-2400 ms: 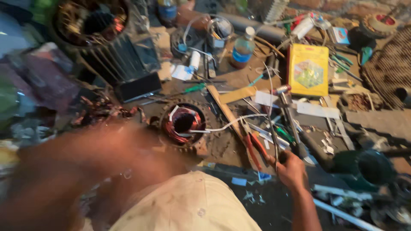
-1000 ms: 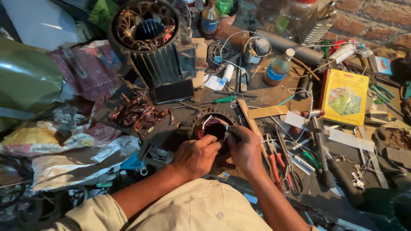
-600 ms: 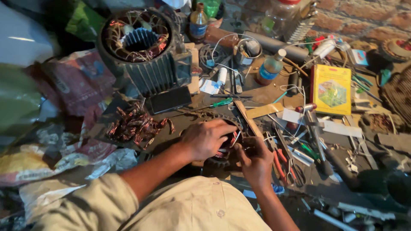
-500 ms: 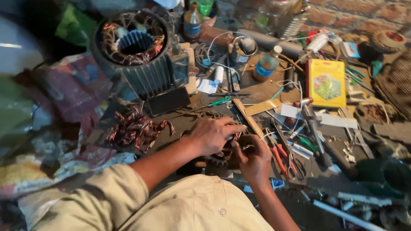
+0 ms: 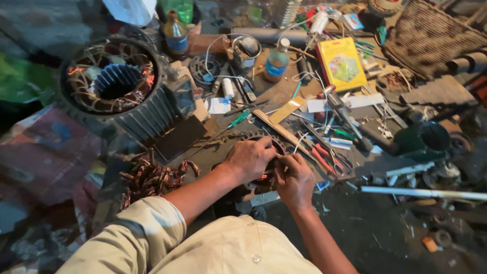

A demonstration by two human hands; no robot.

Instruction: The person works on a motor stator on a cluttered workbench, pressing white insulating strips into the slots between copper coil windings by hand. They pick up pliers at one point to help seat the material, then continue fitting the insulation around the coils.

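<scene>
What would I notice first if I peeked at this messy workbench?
First, the two hands in the middle: the left hand and right hand meet over a small round motor stator with a toothed rim. Up on the left sits a big ribbed motor housing with copper wire inside, and a bright yellow box stands out near the top right.

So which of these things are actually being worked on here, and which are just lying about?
In hand:
left hand
right hand
small stator ring, under both hands

Lying about:
large finned stator
yellow box
green-handled screwdriver
red-handled pliers
copper wire scrap
two bottles
</scene>
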